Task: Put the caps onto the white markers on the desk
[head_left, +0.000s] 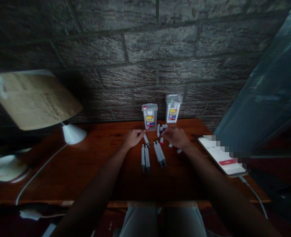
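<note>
My left hand (133, 137) is closed, fingertips at the upper end of a grey-white marker (147, 141) that slants down to the right. My right hand (177, 137) is pinched at the upper end of a short white marker with a red end (161, 141); its fingers partly hide it. Two pairs of markers lie nearer me, a left pair (145, 157) and a right pair (159, 154), dark tips towards me. Behind my hands stands a clear plastic marker case (153, 122) with a pink-ended marker inside.
A second clear case (173, 113) holding several markers stands at the back right by the brick wall (145, 75). More markers (158, 130) lie between the hands. A lamp (73, 134) is at left on the wooden table (96, 138); a phone (221, 156) with a cable lies right.
</note>
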Motion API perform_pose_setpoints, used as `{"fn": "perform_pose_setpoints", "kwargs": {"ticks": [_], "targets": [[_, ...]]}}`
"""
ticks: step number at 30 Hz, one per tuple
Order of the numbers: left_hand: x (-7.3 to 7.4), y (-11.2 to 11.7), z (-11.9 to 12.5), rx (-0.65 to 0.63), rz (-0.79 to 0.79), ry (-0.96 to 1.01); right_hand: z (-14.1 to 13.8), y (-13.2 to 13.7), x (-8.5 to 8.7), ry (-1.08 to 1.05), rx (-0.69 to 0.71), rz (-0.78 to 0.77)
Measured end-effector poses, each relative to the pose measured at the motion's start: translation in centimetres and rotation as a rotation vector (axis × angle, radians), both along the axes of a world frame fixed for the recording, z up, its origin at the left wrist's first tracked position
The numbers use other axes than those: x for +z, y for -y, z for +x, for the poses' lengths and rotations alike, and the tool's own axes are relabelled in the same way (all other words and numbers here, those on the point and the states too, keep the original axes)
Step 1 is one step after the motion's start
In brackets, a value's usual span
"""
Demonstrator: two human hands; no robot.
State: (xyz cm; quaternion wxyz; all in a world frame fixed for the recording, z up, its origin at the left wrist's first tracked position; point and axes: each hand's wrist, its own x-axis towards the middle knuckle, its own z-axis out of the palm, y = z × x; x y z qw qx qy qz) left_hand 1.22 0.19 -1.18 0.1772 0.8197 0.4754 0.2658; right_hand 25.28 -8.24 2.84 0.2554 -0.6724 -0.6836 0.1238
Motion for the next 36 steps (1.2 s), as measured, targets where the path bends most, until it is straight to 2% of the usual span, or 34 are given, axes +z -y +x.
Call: {"fn": "perform_pose_setpoints", "kwargs": {"ticks": [11,15,20,23,26,32,36], "targets": [[0.4,0.1,0.2,0.012,-0.001,-0.020,-1.3,0.2,-0.6,0.074,-0.041,-0.072],[0.6,0.4,0.3,0.013,0.014,-0.024,-1.2,0.3,-0.7,0.102,-0.026,-0.048],[0.5,0.3,0.3,0.045,-0.012,-0.026,-1.6,0.5,-0.2,0.089,0.040,-0.097],[0.4,0.2,0.2,0.029,-0.011,-0.017,-1.8,0.5,0.0,0.132,0.056,-0.030],[0.5,0.4,0.4,0.021,0.001,-0.009,-2.0,0.4,0.0,0.089,0.047,0.095],[1.7,1.1,1.6,0.190,-0.085,-0.136,-2.2,0.0,-0.4,-0.026,0.082,0.212],[2.1,0.9,1.4,0.189,-0.185,-0.049,-2.0,0.2,-0.3,-0.102,0.047,0.244]]}}
